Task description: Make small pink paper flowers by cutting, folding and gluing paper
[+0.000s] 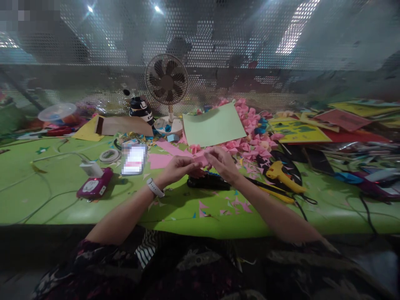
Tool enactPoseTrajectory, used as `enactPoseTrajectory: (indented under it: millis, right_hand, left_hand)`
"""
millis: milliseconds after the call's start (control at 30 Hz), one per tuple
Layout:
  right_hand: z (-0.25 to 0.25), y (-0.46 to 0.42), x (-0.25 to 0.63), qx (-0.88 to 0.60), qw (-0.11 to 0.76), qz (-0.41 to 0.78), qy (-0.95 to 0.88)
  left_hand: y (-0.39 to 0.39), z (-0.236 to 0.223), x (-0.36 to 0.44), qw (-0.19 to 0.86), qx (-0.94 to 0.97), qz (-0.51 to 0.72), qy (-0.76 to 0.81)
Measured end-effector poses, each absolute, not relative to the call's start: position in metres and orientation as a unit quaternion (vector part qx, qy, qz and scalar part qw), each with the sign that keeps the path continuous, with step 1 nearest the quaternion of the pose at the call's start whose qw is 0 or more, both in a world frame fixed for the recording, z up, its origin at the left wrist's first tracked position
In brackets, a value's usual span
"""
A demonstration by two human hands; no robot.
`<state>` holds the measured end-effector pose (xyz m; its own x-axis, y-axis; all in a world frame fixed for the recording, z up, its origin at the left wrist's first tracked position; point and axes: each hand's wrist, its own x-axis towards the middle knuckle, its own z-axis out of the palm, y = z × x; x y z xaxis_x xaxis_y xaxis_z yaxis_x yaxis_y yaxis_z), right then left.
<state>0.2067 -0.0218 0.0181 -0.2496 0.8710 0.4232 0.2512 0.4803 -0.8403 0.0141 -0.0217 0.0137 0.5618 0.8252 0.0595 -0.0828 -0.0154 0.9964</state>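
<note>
A small piece of pink paper (pixel 201 159) is held up between my two hands over the green table. My left hand (pixel 178 170), with a white watch on its wrist, pinches the paper from the left. From the right, my right hand (pixel 222 163) has its thumb and fingers closed on the other end. Beneath them lies a black tool (pixel 208 182), partly covered by my right hand; its kind is unclear. Pink paper strips (pixel 160 161) rest just left of my hands. Behind is a heap of folded pink paper pieces (pixel 250 118) with a pale green sheet (pixel 215 125) against it.
A small fan (pixel 167 81) stands at the back beside a black bottle (pixel 139 109). On the left are a lit phone (pixel 133 160), a tape roll (pixel 110 156) and a purple power adapter (pixel 94 183). A yellow glue gun (pixel 286 177) lies right, near stacked coloured sheets (pixel 300 131).
</note>
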Motion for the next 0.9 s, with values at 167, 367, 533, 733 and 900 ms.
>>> enactPoseTrajectory:
  millis: [167,367,533,733,900]
  right_hand:
    - [0.021,-0.026,0.204,-0.362,0.458,0.230,-0.779]
    - [0.021,-0.031,0.201,-0.346,0.457,0.185,-0.798]
    - [0.021,-0.030,0.202,-0.361,0.441,0.165,-0.805]
    - [0.024,-0.029,0.202,-0.350,0.390,0.242,-0.816]
    - [0.026,-0.033,0.204,-0.326,0.361,0.409,-0.772]
  left_hand:
    - [-0.022,0.015,0.014,0.636,0.610,0.358,0.309]
    - [-0.024,0.018,0.011,0.633,0.639,0.320,0.298]
    - [-0.024,0.016,0.010,0.625,0.652,0.323,0.283]
    - [-0.022,0.018,0.008,0.636,0.648,0.312,0.280]
    - [-0.020,0.018,0.006,0.659,0.638,0.280,0.284]
